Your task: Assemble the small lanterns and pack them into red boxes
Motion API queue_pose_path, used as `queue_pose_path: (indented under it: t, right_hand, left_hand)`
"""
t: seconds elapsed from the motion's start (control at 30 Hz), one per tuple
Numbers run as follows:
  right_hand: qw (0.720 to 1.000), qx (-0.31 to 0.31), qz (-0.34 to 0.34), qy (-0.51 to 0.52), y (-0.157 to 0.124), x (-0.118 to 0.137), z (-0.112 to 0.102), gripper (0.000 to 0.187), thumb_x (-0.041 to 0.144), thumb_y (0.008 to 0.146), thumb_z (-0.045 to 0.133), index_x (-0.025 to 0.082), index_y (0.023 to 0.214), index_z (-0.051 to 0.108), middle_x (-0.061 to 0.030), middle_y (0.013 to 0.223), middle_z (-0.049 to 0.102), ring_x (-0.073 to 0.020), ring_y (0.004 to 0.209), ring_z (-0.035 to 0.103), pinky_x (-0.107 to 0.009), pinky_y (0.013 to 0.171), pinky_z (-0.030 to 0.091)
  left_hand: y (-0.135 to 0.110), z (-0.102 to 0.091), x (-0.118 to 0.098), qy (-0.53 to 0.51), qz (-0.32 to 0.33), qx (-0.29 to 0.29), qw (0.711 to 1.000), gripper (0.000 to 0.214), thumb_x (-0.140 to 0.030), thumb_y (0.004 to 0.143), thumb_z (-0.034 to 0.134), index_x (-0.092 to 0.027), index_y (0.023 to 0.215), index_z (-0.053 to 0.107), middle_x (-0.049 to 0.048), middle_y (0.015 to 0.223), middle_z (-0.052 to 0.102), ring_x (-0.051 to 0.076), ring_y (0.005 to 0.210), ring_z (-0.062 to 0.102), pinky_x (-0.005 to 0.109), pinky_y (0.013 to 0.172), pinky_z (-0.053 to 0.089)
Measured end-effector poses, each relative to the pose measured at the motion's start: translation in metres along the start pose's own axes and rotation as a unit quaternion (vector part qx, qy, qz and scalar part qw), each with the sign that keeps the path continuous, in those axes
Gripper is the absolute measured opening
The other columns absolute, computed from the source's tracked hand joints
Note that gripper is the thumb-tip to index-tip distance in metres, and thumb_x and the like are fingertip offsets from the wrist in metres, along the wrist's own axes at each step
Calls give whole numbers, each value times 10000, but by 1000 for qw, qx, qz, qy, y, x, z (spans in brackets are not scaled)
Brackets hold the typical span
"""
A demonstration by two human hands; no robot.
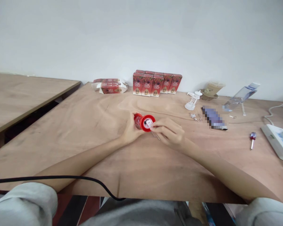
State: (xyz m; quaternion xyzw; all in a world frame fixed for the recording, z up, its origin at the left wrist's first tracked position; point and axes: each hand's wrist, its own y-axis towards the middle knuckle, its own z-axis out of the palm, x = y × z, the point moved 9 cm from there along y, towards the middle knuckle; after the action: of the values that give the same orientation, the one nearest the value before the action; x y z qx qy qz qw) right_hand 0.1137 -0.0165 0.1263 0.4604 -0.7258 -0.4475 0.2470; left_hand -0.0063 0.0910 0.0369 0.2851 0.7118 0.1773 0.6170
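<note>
My left hand (130, 131) is wrapped round a small red lantern-shaped toy (143, 121) lying on its side over the wooden table (89, 138), its red base turned toward me. My right hand (170, 131) is pinched at that base, fingertips pressed on a small white piece there. A thin bent wire (155, 135) sticks out below the right fingers. Both forearms rest on the table.
Several red boxes (157, 83) stand in a row by the wall, one more (109, 86) lies flat to their left. A white toy frame (192, 100), small metal bits (196, 117), a screwdriver (252, 138), a plastic bag (240, 95) and a white box (277, 139) lie right. A black cable (61, 178) crosses the near edge.
</note>
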Motion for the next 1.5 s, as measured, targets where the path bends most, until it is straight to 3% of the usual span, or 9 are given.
queue_pose_path:
  t: [0.13, 0.27, 0.43, 0.67, 0.9, 1.03, 1.27, 1.5]
  right_hand:
    - [991, 32, -100, -86, -6, 15, 7, 118, 34, 833, 590, 127, 886, 641, -92, 834, 733, -172, 752, 680, -281, 641, 584]
    - [980, 64, -128, -137, -8, 20, 11, 160, 28, 847, 568, 138, 932, 647, -68, 877, 740, -166, 791, 683, -279, 689, 592]
    - [972, 66, -146, -170, -7, 24, 11, 186, -7, 828, 567, 90, 969, 638, -95, 832, 723, -167, 730, 666, -278, 635, 570]
    - [993, 32, -65, -98, -10, 10, 5, 216, 39, 837, 580, 145, 1020, 624, -80, 858, 698, -145, 758, 654, -239, 614, 531]
    - [999, -36, 22, 6, -12, -7, 1, 68, 128, 815, 667, 169, 819, 614, -46, 702, 689, -119, 620, 636, -211, 533, 489]
    - [999, -25, 10, -25, -16, -8, 7, 63, 153, 825, 661, 199, 828, 618, -18, 671, 688, -132, 601, 623, -246, 542, 481]
    - [995, 16, -11, -102, -20, 0, 13, 194, 36, 840, 574, 158, 984, 618, -73, 836, 703, -153, 734, 629, -264, 629, 510]
    - [988, 27, -9, -150, -16, 3, 14, 136, 98, 867, 576, 189, 967, 594, -38, 778, 679, -145, 686, 596, -270, 615, 488]
  left_hand:
    - [0, 0, 2, 2, -2, 3, 1000, 630, -365, 600, 813, -235, 1016, 358, 20, 997, 457, 179, 901, 494, 384, 833, 436]
    - [0, -1, 2, -4, -4, 0, 1000, 624, -341, 600, 815, -225, 1011, 360, 23, 992, 458, 177, 899, 491, 371, 828, 441]
    - [0, 1, 2, -13, -3, 11, 1000, 626, -353, 594, 821, -229, 995, 356, 21, 1003, 444, 170, 894, 494, 353, 798, 453]
    - [0, 0, 1, -3, -8, -5, 1000, 659, -423, 562, 834, -237, 989, 368, 20, 996, 454, 180, 899, 495, 377, 821, 456]
    - [0, 1, 3, -6, -8, 2, 1000, 708, -460, 530, 847, -242, 1006, 371, 30, 999, 455, 191, 901, 493, 386, 822, 444]
    - [-1, 0, 5, -3, -6, -5, 1000, 719, -490, 531, 838, -234, 1012, 368, 43, 1015, 455, 202, 922, 492, 391, 831, 434]
    - [0, -1, 1, -1, -9, -13, 1000, 669, -443, 579, 822, -224, 1006, 356, 26, 971, 461, 187, 880, 498, 367, 802, 443]
    - [0, 0, 2, -7, -18, -4, 1000, 667, -394, 560, 834, -232, 1000, 360, 21, 989, 457, 183, 883, 510, 370, 800, 450]
